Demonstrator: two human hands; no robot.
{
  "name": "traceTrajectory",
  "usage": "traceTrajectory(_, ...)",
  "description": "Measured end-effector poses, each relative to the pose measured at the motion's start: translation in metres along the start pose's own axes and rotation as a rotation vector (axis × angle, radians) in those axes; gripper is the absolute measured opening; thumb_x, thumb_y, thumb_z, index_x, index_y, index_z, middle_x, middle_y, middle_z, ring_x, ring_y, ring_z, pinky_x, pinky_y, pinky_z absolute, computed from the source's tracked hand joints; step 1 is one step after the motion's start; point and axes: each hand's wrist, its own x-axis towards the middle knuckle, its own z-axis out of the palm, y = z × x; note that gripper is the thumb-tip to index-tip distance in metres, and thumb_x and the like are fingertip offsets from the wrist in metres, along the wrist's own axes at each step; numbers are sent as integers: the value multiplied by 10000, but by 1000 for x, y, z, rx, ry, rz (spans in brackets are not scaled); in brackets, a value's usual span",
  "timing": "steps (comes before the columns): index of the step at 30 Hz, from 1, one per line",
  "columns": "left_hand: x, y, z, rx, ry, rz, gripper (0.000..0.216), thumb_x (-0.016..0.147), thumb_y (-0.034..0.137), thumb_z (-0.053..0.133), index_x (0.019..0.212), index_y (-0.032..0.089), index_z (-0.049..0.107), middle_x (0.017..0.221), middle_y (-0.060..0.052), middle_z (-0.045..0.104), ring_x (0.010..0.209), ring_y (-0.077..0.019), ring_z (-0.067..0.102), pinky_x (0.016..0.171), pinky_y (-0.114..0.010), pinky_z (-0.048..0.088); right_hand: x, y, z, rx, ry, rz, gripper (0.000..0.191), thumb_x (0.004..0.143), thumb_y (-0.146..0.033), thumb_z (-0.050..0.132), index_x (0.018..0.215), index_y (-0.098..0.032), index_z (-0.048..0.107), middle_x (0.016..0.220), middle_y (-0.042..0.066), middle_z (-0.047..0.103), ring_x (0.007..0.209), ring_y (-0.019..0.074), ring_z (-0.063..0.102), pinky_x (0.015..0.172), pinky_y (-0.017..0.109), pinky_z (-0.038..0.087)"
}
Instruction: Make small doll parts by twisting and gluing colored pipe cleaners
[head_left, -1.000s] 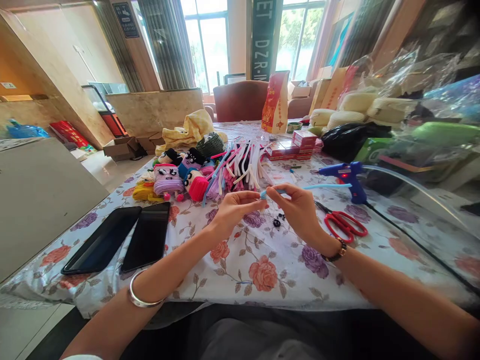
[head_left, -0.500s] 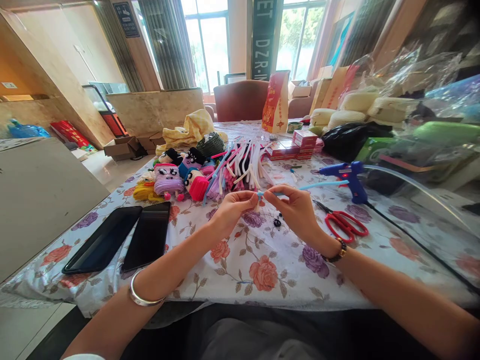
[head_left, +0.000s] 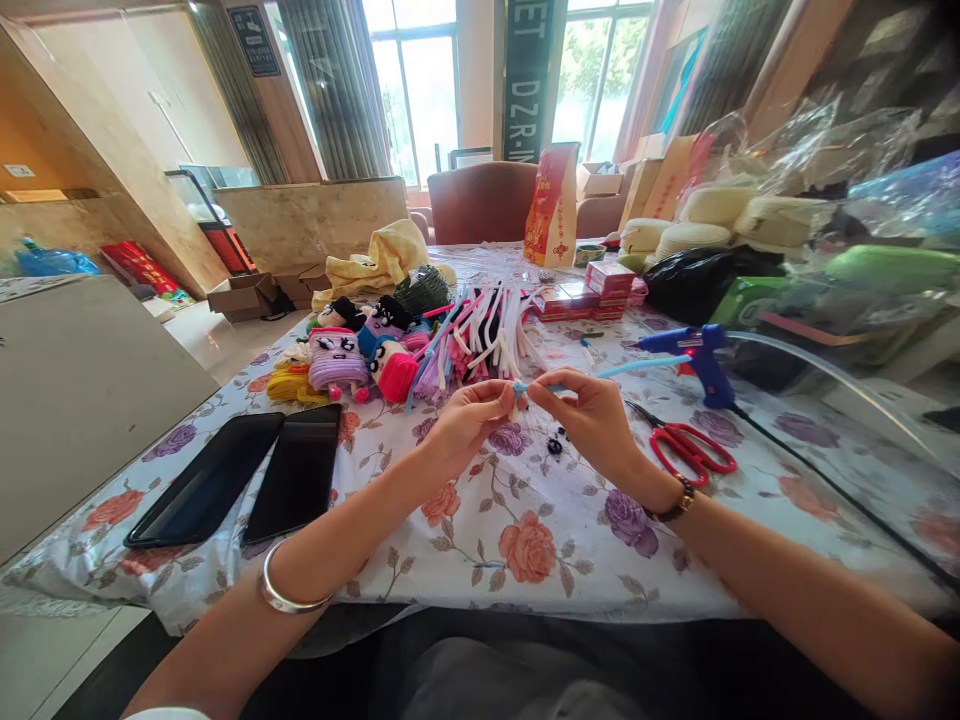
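A light blue pipe cleaner (head_left: 645, 367) runs from between my fingertips out to the right, toward the glue gun. My left hand (head_left: 474, 420) pinches its bent end, where a small pale piece hangs just below. Close beside it, my right hand (head_left: 589, 420) grips the same pipe cleaner between thumb and forefinger. Below my right hand lie small black beads or bits (head_left: 555, 442) on the cloth. Red-handled scissors (head_left: 690, 450) rest to the right of that hand, blades partly spread. Behind them stands a blue glue gun (head_left: 705, 362) with a clear glue stick in it.
Two dark phones or tablets (head_left: 206, 480) lie at the left on the flowered tablecloth (head_left: 480, 560). Beyond my hands are stuffed pipe-cleaner dolls (head_left: 337, 365), a bundle of pipe cleaners (head_left: 487, 335) and small red boxes (head_left: 607, 280). The glue gun's black cord (head_left: 832, 485) crosses the right side.
Both hands stay nearly in place, still pinching the blue pipe cleaner. Its free right-hand length has shifted up slightly.
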Motion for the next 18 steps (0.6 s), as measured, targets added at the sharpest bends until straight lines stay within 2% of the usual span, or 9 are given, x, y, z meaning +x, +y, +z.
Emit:
traceTrajectory(10,3,-4,-7,37,-2,-41,322,643,447,751,730,143,692,704,-5,603,623,-68,484,620,-210,384,-1,4,-1,1,10,-52,177,749,-362,660,713,-188,658,718,9,632,615,109,545,500,222,424)
traceTrajectory(18,4,-3,-7,97,10,-37,353,573,406,802,761,136,671,702,8,602,632,-75,522,699,-244,413,-2,4,-1,-26,22,-72,118,742,-303,666,702,-192,651,741,11,632,660,115,547,523,222,425)
